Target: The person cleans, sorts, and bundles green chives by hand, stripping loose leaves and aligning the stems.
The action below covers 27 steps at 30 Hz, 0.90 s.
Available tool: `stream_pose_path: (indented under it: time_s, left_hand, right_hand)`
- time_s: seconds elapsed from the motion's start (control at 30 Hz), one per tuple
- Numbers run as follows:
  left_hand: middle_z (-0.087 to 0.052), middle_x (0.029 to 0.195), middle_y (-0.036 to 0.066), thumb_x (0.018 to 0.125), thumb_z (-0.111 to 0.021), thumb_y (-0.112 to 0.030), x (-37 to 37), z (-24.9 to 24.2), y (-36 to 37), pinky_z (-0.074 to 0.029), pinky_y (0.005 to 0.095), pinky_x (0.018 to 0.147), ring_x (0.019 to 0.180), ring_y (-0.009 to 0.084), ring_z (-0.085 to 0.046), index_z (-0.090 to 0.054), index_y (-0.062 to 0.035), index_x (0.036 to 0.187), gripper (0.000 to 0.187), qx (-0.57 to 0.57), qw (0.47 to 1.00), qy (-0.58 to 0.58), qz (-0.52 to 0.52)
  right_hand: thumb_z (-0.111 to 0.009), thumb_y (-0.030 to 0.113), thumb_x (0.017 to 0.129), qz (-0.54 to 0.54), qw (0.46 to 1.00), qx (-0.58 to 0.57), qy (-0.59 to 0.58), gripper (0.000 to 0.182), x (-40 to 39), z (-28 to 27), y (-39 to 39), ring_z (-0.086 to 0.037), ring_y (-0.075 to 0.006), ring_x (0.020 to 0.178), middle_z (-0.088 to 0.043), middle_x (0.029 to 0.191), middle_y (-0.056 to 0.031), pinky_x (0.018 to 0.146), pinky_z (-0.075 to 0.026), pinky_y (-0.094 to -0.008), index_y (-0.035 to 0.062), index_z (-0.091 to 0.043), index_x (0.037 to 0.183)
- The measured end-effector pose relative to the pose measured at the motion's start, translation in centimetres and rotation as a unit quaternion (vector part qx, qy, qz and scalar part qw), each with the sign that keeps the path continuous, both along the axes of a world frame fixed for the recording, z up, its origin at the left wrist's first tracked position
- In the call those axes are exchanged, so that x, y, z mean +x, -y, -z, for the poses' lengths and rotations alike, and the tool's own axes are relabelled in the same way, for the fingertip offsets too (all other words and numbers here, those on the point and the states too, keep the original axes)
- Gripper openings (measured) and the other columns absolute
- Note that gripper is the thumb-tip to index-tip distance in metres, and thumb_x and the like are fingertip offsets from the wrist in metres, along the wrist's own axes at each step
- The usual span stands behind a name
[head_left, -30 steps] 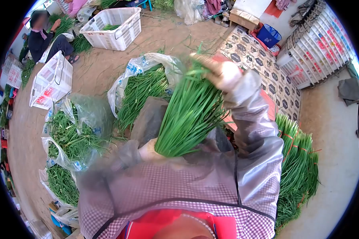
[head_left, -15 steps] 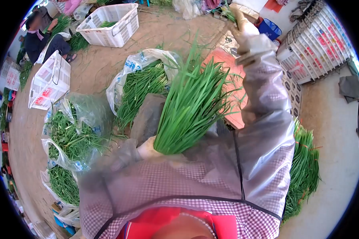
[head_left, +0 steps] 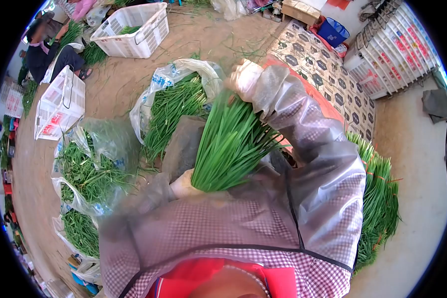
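A large bunch of long green chives (head_left: 228, 144) lies slanted in front of my chest. My left hand (head_left: 185, 185) is closed around its lower end, with the fingers partly hidden behind the leaves. At the upper end of the bunch, my right hand (head_left: 244, 78) has its fingers bent closed over the leaf tips, which are slightly blurred there. Just left of the bunch, an open plastic bag (head_left: 146, 102) holds more loose greens (head_left: 176, 109).
Bags of green trimmings (head_left: 92, 171) stand at the left. White crates (head_left: 134, 32) sit farther back near a seated person (head_left: 47, 49). Tied chive bundles (head_left: 377, 198) lie at my right. Stacked white crates (head_left: 387, 54) and a blue basket (head_left: 333, 32) are at the back right.
My right hand has come back from the far upper right to the tips of the bunch. My left hand keeps its hold, and the leaf tips are drawn closer together.
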<state>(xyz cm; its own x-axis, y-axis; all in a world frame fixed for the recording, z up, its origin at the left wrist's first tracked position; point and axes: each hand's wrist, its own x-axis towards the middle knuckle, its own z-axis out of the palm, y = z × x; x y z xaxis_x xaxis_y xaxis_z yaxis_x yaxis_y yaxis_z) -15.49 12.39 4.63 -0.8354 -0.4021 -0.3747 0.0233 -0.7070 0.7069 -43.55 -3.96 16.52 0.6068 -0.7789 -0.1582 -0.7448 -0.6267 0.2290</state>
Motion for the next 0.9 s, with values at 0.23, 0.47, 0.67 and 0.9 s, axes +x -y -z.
stream_pose_path:
  time_s: [0.23, 0.47, 0.67, 0.9]
  left_hand:
    - [-0.058, 0.122, 0.005, 0.077, -0.074, -0.009, 0.6, 2.0, 0.0, -0.046, 0.0330, 0.095, 0.107, 0.0148, -0.056, -0.049, -0.0037, 0.127, 0.055, -0.008, 0.999, -0.028, -0.021]
    - [-0.060, 0.115, 0.007, 0.072, -0.071, 0.000, 1.8, 0.1, 0.3, -0.046, 0.0321, 0.090, 0.104, 0.0184, -0.057, -0.050, -0.0029, 0.124, 0.056, -0.089, 0.996, 0.003, -0.032]
    - [-0.058, 0.116, 0.008, 0.069, -0.071, 0.000, 2.5, 0.9, 0.9, -0.045, 0.0333, 0.092, 0.106, 0.0188, -0.056, -0.047, -0.0024, 0.126, 0.062, -0.090, 0.996, 0.023, -0.004]
    - [-0.059, 0.115, 0.010, 0.068, -0.073, -0.005, 2.1, 0.1, 0.3, -0.044, 0.0354, 0.093, 0.105, 0.0208, -0.056, -0.047, -0.0018, 0.126, 0.064, -0.074, 0.995, 0.046, -0.046]
  right_hand:
    - [-0.063, 0.014, 0.082, 0.219, 0.915, -0.129, 0.313, 0.062, -8.9, -2.4, 3.4, -0.048, -0.0362, 0.119, -0.048, 0.129, -0.0204, 0.097, -0.042, -0.0400, 0.0197, -0.037, 0.138]
    - [-0.061, 0.023, 0.088, 0.255, 0.825, -0.191, 0.466, 0.057, -16.6, -6.7, -5.4, -0.053, -0.0240, 0.112, -0.051, 0.127, -0.0157, 0.092, -0.044, -0.0335, 0.0123, -0.038, 0.138]
    - [-0.060, 0.024, 0.089, 0.421, 0.722, -0.007, 0.548, 0.026, -24.2, 4.6, -13.4, -0.061, -0.0142, 0.066, -0.066, 0.077, -0.0057, 0.061, -0.050, -0.0291, 0.0024, -0.066, 0.102]
    - [-0.059, 0.023, 0.088, 0.430, 0.643, 0.229, 0.591, 0.024, -16.1, 12.9, -18.1, -0.059, -0.0150, 0.057, -0.062, 0.069, -0.0065, 0.053, -0.048, -0.0282, -0.0003, -0.066, 0.091]
